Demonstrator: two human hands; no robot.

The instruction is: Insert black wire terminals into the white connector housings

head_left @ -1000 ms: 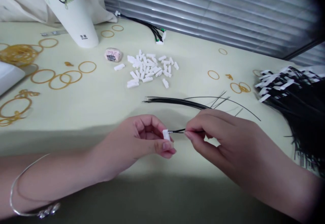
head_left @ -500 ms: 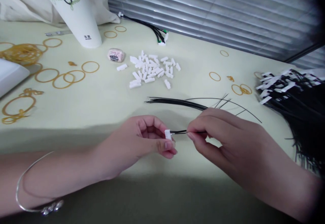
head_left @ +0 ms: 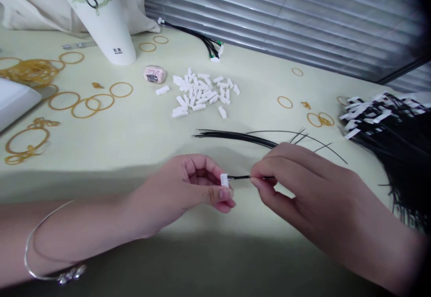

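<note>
My left hand [head_left: 191,188] pinches a small white plastic connector [head_left: 224,180] between thumb and fingers. My right hand [head_left: 299,184] pinches thin black wire [head_left: 239,177] whose end goes into the connector's side. The two hands sit close together, low over the pale green table [head_left: 141,139]. Just behind them lies a loose bundle of black wires [head_left: 235,136], partly hidden under my right hand. A heap of white connectors [head_left: 200,92] lies farther back at the middle.
Rubber bands [head_left: 81,106] are scattered left and right. A white cone-shaped cup [head_left: 101,14] and a small pink object [head_left: 154,74] stand at the back left. A finished black harness [head_left: 208,45] lies by the blinds. A large pile of wired connectors [head_left: 390,126] fills the right side.
The hands hold the same grip; the view shifted slightly, and the wire between connector and right fingers looks a little longer.
</note>
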